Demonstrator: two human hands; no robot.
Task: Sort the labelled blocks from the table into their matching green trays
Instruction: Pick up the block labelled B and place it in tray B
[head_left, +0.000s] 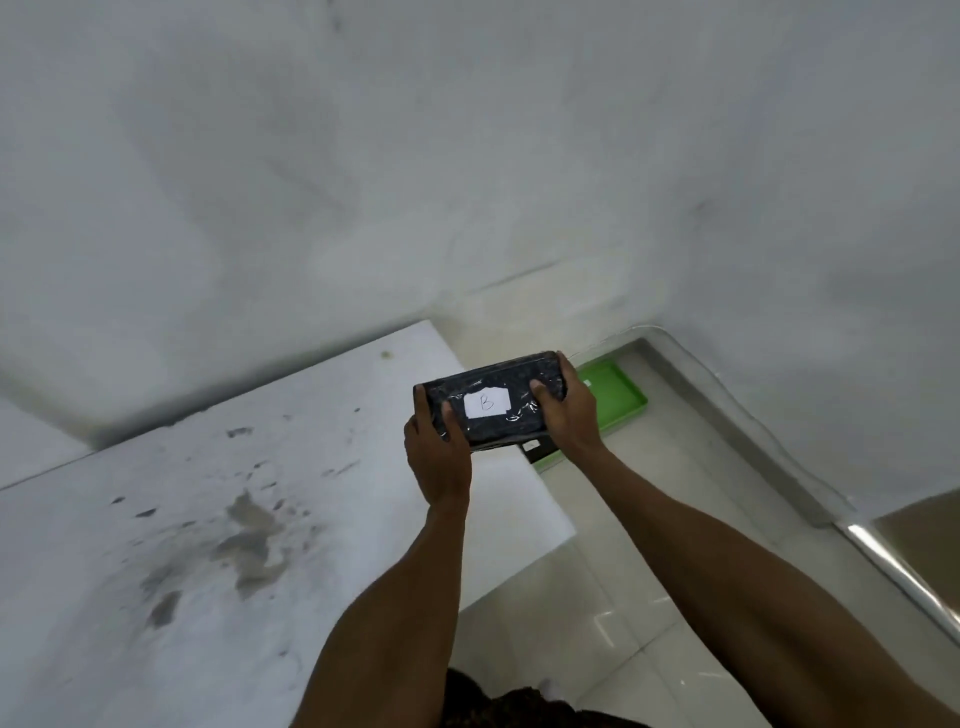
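Observation:
A black block (491, 382) wrapped in clear film carries a white paper label marked "B". I hold it in the air with both hands, over the table's right corner. My left hand (434, 457) grips its left end, thumb on top. My right hand (569, 408) grips its right end. Behind and below the block, a green tray (621, 392) lies on the floor. In the tray, partly hidden by the block, lies another dark block (537, 449) with a white label.
The white table (208, 519), stained with dark marks, fills the lower left; its right corner ends near my hands. Pale floor tiles (623, 571) lie to the right. A metal threshold strip (753, 447) runs diagonally along the wall on the right.

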